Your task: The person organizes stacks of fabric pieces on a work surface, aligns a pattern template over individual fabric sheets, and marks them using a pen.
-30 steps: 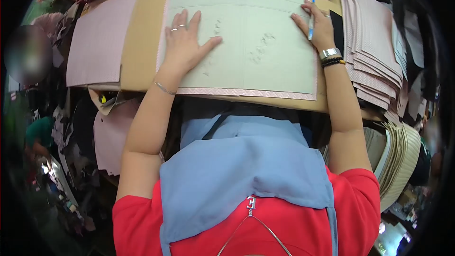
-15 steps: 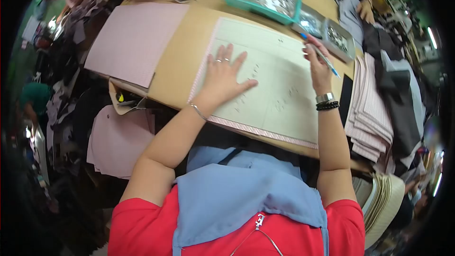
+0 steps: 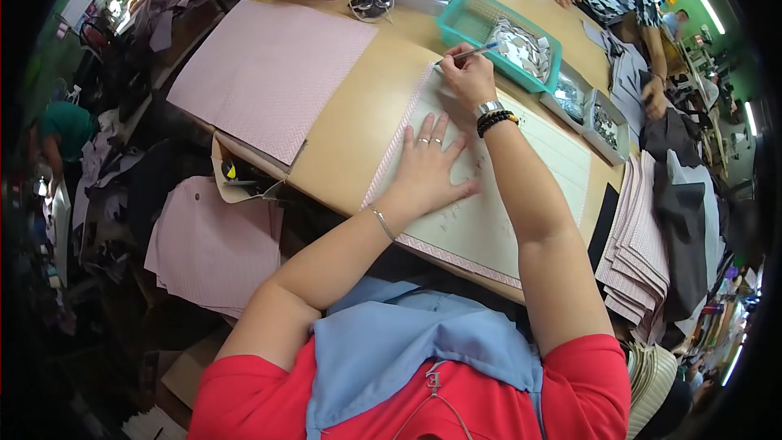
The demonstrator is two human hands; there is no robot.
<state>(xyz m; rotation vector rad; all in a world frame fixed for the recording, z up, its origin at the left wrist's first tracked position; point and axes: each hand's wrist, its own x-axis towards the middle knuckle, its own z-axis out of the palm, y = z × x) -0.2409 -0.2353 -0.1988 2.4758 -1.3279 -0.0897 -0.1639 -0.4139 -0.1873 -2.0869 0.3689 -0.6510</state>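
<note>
A pale green-white card template [image 3: 554,151] with small dark marks lies on a pink patterned fabric piece [image 3: 456,259], whose edge shows along the left and front sides. My left hand [image 3: 430,165] rests flat on the template with its fingers spread, rings on two of them. In my right hand [image 3: 471,80] is a pen [image 3: 481,50]. Its tip meets the far left corner of the template, at the fabric's edge. My right forearm crosses over the template and hides part of its middle.
A pink fabric stack [image 3: 273,73] lies at the left of the table. Behind the template stand a teal basket [image 3: 456,31] of small pieces and a grey box [image 3: 623,143] of metal parts. Folded striped fabric [image 3: 639,236] lies right. Across the table, a co-worker's hand [image 3: 654,98] is near grey cloth.
My right hand has carried the pen from the template's far right side to its far left corner. My left hand stays flat on the template. The whole view has shifted slightly.
</note>
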